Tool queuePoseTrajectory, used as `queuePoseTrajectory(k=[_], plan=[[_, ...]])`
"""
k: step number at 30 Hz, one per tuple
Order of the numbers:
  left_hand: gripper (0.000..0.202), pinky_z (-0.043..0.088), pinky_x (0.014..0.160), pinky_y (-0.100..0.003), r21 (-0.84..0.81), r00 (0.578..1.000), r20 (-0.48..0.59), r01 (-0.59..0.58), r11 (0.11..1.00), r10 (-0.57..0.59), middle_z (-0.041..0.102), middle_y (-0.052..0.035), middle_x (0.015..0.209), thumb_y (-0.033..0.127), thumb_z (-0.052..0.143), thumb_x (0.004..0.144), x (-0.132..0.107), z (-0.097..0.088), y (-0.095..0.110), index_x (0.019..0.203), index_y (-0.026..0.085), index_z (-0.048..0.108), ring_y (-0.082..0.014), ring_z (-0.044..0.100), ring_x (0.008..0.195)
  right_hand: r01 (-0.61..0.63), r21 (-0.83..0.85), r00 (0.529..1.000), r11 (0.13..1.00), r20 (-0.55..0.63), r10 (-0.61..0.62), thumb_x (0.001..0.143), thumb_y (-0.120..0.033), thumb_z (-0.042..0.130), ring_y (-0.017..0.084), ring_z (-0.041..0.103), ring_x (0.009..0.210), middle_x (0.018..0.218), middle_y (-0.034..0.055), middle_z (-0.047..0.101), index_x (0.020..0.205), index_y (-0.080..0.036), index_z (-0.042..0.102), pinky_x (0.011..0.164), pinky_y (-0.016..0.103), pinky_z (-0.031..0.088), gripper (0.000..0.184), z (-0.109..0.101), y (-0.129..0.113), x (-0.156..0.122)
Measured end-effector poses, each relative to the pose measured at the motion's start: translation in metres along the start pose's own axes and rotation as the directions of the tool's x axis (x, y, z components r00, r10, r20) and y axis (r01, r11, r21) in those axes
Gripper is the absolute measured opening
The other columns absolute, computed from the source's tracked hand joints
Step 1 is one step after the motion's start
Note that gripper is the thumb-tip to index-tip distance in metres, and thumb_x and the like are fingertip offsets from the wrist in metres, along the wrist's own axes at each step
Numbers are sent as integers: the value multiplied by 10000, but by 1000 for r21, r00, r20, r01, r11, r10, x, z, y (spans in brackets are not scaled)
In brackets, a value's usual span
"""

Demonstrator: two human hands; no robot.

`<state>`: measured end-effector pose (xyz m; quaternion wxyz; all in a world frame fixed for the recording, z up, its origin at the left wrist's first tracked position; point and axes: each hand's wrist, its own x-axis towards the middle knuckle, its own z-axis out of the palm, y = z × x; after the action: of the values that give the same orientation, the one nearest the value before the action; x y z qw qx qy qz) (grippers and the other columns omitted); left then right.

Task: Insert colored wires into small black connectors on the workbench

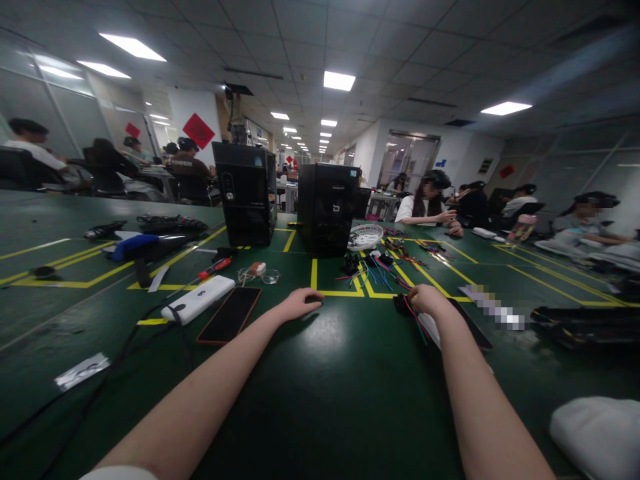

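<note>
My left hand point(300, 304) hovers low over or rests on the green table, its fingers loosely stretched forward with nothing seen in them. Between it and the white power strip point(200, 298) lies a dark phone point(231, 317) with a reddish edge. Farther right, the fingers of my right hand point(429, 301) are bent down over a bundle of wires point(415, 313) in red, black and green, beside a black connector point(401, 305). Partly covered by this hand and forearm are a white item point(430, 328) and a dark flat object point(473, 325).
Two black computer towers point(243, 193) point(327, 210) stand ahead. Loose coloured cables point(375, 270) and a white basket point(366, 236) lie by the right one. Glasses point(270, 276), a red screwdriver point(215, 269) and a black tray point(585, 325) are around. A person point(425, 203) sits across.
</note>
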<state>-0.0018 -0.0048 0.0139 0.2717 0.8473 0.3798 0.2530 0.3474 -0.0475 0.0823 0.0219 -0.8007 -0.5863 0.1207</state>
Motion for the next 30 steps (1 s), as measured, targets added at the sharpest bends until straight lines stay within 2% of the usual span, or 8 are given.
queuePoseTrajectory(k=[7, 13, 15, 18, 22, 25, 28, 30], plan=[[305, 404, 924, -313, 0, 1000, 2, 5, 1000, -5, 627, -54, 1092, 338, 545, 797, 1, 1, -4, 1046, 184, 632, -207, 557, 1022, -38, -254, 999, 966, -42, 28, 727, -77, 500, 235, 627, 873, 921, 186, 660, 913, -92, 689, 722, 285, 451, 266, 10, -17, 3], [306, 408, 922, -311, 0, 1000, -4, -9, 1000, 9, 630, -54, 1083, 342, 546, 796, 2, 3, -5, 1042, 182, 633, -205, 561, 1017, -144, -277, 986, 950, 39, 161, 724, -113, 530, 273, 583, 997, 1087, 187, 606, 1032, -121, 655, 764, 347, 461, 333, 17, -27, 2], [302, 410, 920, -308, 2, 1000, -6, -16, 1000, 16, 633, -55, 1078, 340, 544, 797, 2, 3, -5, 1035, 179, 636, -205, 564, 1016, -166, -266, 986, 950, -28, 165, 752, -122, 502, 281, 561, 1031, 1129, 201, 575, 1066, -107, 636, 775, 353, 455, 342, 19, -31, -1], [294, 412, 919, -309, -2, 1000, -17, -18, 1000, 18, 639, -59, 1069, 335, 547, 794, 2, 3, -4, 1021, 173, 642, -208, 569, 1010, -97, -254, 987, 962, -150, 60, 798, -140, 440, 291, 538, 1054, 1146, 219, 541, 1096, -84, 611, 795, 367, 440, 348, 28, -47, -9], [317, 405, 937, -318, -21, 999, -45, 4, 1000, -5, 628, -75, 1090, 313, 554, 790, 1, 3, -3, 1058, 159, 623, -211, 565, 1025, 169, -242, 967, 955, -147, -208, 813, -228, 465, 276, 566, 973, 1123, 206, 529, 1105, -102, 585, 786, 364, 434, 340, 50, -84, -26], [492, 361, 990, -355, -12, 994, -107, -1, 1000, -1, 555, -107, 1205, 314, 642, 718, 1, 5, -5, 1175, 158, 548, -241, 504, 1122, 402, -226, 873, 887, -198, -446, 799, -219, 489, 255, 536, 1010, 1136, 174, 528, 1157, -128, 533, 840, 357, 401, 372, 70, -115, -41], [724, 316, 1024, -397, -2, 991, -129, -20, 1000, 20, 453, -140, 1314, 340, 721, 631, 2, 7, -9, 1274, 153, 448, -281, 422, 1207, 619, -208, 709, 757, -267, -653, 804, -215, 489, 239, 471, 1096, 1199, 143, 509, 1227, -154, 468, 918, 363, 345, 428, 91, -138, -54], [722, 331, 1013, -389, -17, 993, -109, -44, 999, 42, 467, -142, 1300, 339, 723, 626, 2, 8, -12, 1267, 147, 452, -276, 439, 1192, 713, -190, 608, 675, -312, -730, 817, -197, 466, 225, 436, 1133, 1230, 134, 496, 1245, -153, 449, 948, 368, 315, 431, 102, -147, -60]])
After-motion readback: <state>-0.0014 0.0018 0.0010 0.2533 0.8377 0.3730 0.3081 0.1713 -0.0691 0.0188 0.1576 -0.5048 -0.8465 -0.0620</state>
